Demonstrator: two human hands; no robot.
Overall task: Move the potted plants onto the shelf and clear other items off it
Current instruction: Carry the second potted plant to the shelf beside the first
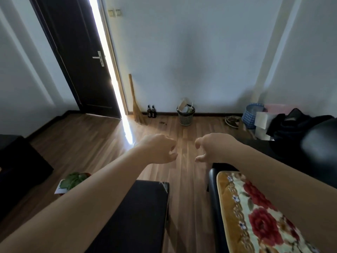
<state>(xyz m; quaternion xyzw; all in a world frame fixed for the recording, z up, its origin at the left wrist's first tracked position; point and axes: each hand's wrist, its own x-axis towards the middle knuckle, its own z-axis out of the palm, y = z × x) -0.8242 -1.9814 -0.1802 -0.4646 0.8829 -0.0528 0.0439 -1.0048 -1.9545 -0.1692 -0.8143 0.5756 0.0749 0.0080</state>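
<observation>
Both my arms reach forward over the wooden floor. My left hand [160, 149] and my right hand [209, 149] hang side by side at mid-frame, fingers loosely curled and apart, holding nothing. A potted plant [73, 180] with broad green leaves stands on the floor at lower left, partly hidden behind my left forearm, with a white sheet under or beside it. No shelf shows in this view.
A black stool [138, 212] sits below my hands. A seat with a floral cushion [255, 216] is at lower right. Against the far wall stand a broom [135, 106], two dark bottles [151, 111] and a waste basket [185, 115]. Dark door [82, 57] ajar at left; black furniture [20, 167] at far left.
</observation>
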